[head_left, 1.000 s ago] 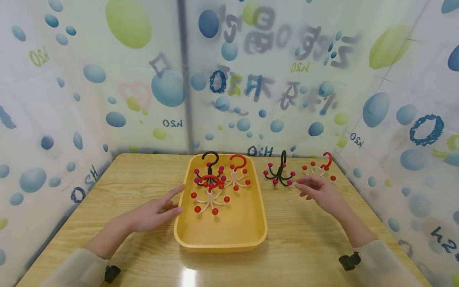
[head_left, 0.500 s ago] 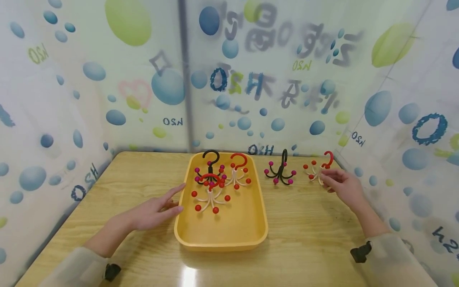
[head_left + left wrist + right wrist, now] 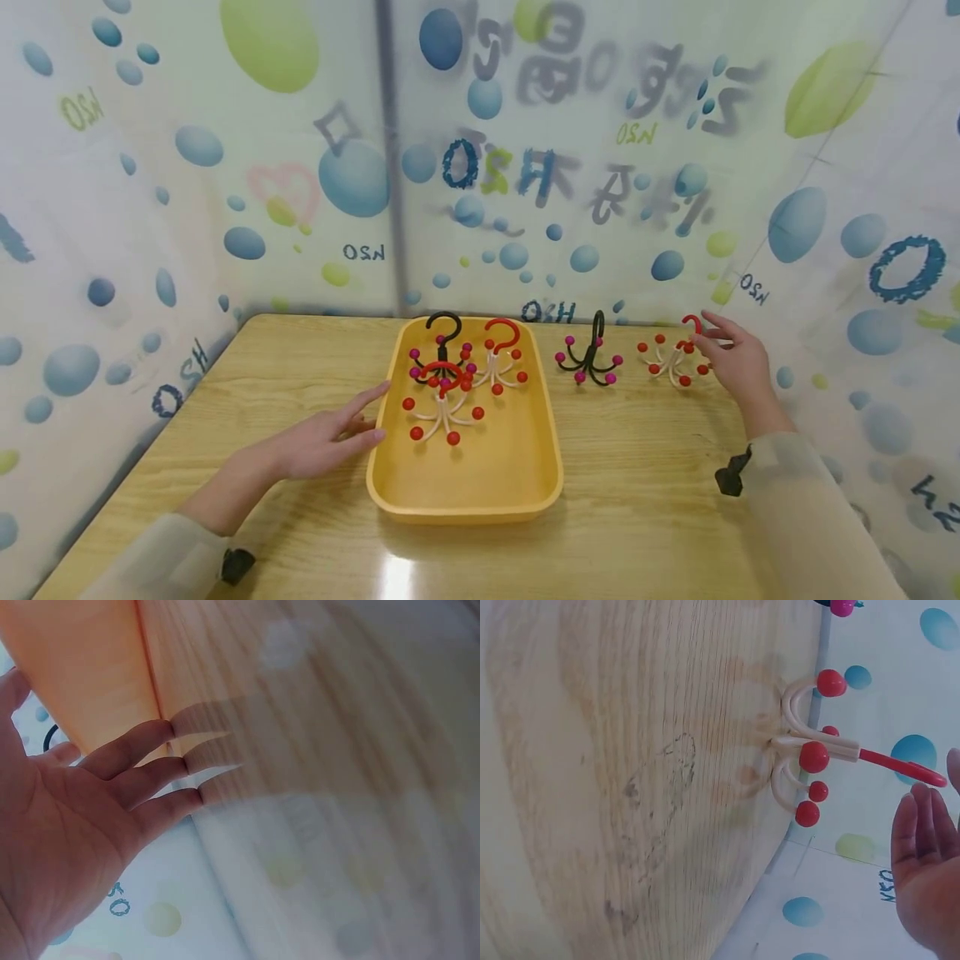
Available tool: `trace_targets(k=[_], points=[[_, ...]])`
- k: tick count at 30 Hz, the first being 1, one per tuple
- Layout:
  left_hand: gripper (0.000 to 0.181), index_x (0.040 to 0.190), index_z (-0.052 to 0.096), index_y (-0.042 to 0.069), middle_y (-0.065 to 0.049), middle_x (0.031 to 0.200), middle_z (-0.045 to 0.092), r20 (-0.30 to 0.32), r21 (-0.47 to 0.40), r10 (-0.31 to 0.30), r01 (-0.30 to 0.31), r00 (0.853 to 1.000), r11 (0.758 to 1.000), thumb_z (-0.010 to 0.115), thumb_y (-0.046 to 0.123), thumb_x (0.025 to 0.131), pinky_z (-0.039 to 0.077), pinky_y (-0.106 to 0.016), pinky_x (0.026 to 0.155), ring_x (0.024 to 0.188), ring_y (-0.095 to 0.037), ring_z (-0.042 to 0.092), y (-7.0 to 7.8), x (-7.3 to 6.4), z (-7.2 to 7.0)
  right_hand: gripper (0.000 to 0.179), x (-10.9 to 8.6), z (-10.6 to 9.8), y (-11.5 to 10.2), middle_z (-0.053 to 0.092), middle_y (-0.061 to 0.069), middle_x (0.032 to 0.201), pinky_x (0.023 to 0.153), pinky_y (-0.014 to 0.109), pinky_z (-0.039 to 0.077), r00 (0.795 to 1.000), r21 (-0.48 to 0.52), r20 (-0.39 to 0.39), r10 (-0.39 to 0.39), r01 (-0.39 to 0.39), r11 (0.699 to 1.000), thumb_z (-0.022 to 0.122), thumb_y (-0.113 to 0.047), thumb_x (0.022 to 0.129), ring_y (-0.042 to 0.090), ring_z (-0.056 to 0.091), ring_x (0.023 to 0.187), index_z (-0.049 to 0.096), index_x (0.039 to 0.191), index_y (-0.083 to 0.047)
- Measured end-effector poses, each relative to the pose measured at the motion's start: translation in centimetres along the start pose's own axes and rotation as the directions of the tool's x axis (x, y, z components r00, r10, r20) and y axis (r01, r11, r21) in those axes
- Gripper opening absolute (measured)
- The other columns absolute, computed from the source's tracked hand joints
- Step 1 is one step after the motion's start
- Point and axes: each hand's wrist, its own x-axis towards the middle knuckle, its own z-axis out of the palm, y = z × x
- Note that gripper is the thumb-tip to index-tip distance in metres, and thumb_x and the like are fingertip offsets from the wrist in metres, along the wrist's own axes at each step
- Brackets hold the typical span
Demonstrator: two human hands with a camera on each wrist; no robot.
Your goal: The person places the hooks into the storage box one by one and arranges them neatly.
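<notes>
My left hand (image 3: 318, 446) is at the left wall of the yellow tray (image 3: 480, 487), with thumb and index finger at the rim; the left wrist view shows its fingers (image 3: 135, 750) extended. On the table's right side stands a white hook hanger (image 3: 672, 360) with red balls on its curved arms and a red hook on top. My right hand (image 3: 738, 362) is at that red hook (image 3: 900, 766), fingers (image 3: 922, 825) fairly straight and right by its end. The hanger's foot rests on the wood.
Inside the tray are two white hangers (image 3: 441, 408) with red balls and one black hanger (image 3: 442, 354) with magenta balls. Another black hanger (image 3: 590, 358) stands between the tray and my right hand. Patterned curtains (image 3: 480, 208) border the wooden table (image 3: 622, 500).
My right hand has moved right and back, past the white hanger's front to its red hook. The left hand stays at the tray.
</notes>
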Motion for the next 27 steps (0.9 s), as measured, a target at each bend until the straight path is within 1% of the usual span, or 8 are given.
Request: trace_targets(k=[1, 3, 8, 10, 17, 20, 25, 27], points=[[0.081, 0.178, 0.015, 0.028, -0.021, 0.15, 0.069, 0.0, -0.001, 0.0, 0.0, 1.0, 1.0, 0.052, 0.058, 0.113, 0.043, -0.072, 0.12, 0.139, -0.046, 0.065, 0.0, 0.0, 0.0, 0.066, 0.2, 0.1, 0.1, 0.056, 0.032, 0.153, 0.067, 0.01, 0.052, 1.0, 0.003, 0.01, 0.005, -0.006, 1.0, 0.061, -0.042, 0.113, 0.042, 0.064, 0.12, 0.04, 0.171, -0.017], [0.081, 0.178, 0.015, 0.029, -0.022, 0.151, 0.068, 0.001, -0.002, -0.003, 0.003, 1.0, 1.0, 0.052, 0.059, 0.113, 0.043, -0.072, 0.12, 0.14, -0.046, 0.065, 0.0, 0.1, 0.1, 0.067, 0.5, 0.4, 0.4, 0.054, 0.034, 0.154, 0.066, 0.013, 0.054, 1.0, 0.011, 0.018, 0.015, -0.016, 1.0, 0.061, -0.039, 0.114, 0.042, 0.063, 0.12, 0.037, 0.172, -0.017], [0.081, 0.178, 0.014, 0.033, -0.022, 0.152, 0.067, 0.003, 0.001, -0.021, 0.021, 1.0, 1.0, 0.052, 0.061, 0.112, 0.043, -0.072, 0.121, 0.142, -0.047, 0.063, 0.0, 0.2, 0.2, 0.058, 0.8, 1.2, 0.8, 0.062, 0.03, 0.146, 0.062, 0.018, 0.054, 0.999, 0.008, -0.018, 0.043, -0.043, 0.999, 0.059, -0.034, 0.115, 0.016, 0.066, 0.099, 0.044, 0.169, -0.018], [0.081, 0.178, 0.015, 0.033, -0.022, 0.153, 0.066, 0.001, 0.0, -0.023, 0.023, 1.0, 1.0, 0.051, 0.061, 0.112, 0.043, -0.072, 0.121, 0.142, -0.047, 0.063, 0.1, 0.0, 0.2, 0.054, 0.8, 1.4, 0.7, 0.065, 0.028, 0.141, 0.061, 0.017, 0.053, 0.997, -0.009, -0.039, 0.062, -0.063, 0.998, 0.057, -0.031, 0.116, 0.014, 0.067, 0.094, 0.046, 0.168, -0.02], [0.08, 0.178, 0.014, 0.033, -0.023, 0.153, 0.065, 0.001, 0.0, -0.042, 0.042, 0.999, 0.999, 0.052, 0.06, 0.112, 0.04, -0.074, 0.122, 0.143, -0.049, 0.061, 0.5, -0.2, 0.0, 0.051, 0.8, 1.6, 0.4, 0.066, 0.029, 0.144, 0.071, 0.006, 0.055, 0.995, 0.01, -0.046, 0.091, -0.091, 0.996, 0.057, -0.025, 0.116, -0.015, 0.06, 0.079, 0.047, 0.167, -0.024], [0.081, 0.178, 0.015, 0.033, -0.022, 0.153, 0.066, -0.001, 0.001, -0.045, 0.045, 0.999, 0.999, 0.052, 0.061, 0.112, 0.041, -0.073, 0.122, 0.143, -0.049, 0.061, 0.5, -0.2, -0.1, 0.05, 0.9, 1.6, 0.5, 0.068, 0.028, 0.141, 0.072, 0.009, 0.057, 0.995, -0.015, -0.051, 0.085, -0.086, 0.996, 0.056, -0.025, 0.117, -0.01, 0.064, 0.082, 0.047, 0.166, -0.023], [0.081, 0.178, 0.015, 0.032, -0.021, 0.152, 0.067, -0.001, 0.001, -0.038, 0.038, 0.999, 0.999, 0.053, 0.06, 0.112, 0.042, -0.073, 0.121, 0.142, -0.048, 0.062, 0.4, -0.1, 0.0, 0.051, 0.9, 1.5, 0.7, 0.068, 0.026, 0.14, 0.072, 0.012, 0.058, 0.995, -0.029, -0.043, 0.094, -0.095, 0.995, 0.054, -0.024, 0.117, 0.015, 0.073, 0.099, 0.045, 0.167, -0.025], [0.08, 0.178, 0.015, 0.031, -0.021, 0.152, 0.067, -0.002, -0.002, -0.033, 0.033, 0.999, 0.999, 0.052, 0.059, 0.112, 0.042, -0.073, 0.121, 0.142, -0.048, 0.063, 0.4, -0.1, 0.0, 0.05, 0.7, 1.4, 0.7, 0.068, 0.026, 0.143, 0.072, 0.011, 0.058, 0.995, -0.01, -0.044, 0.091, -0.092, 0.996, 0.055, -0.024, 0.117, 0.015, 0.073, 0.099, 0.046, 0.167, -0.026]])
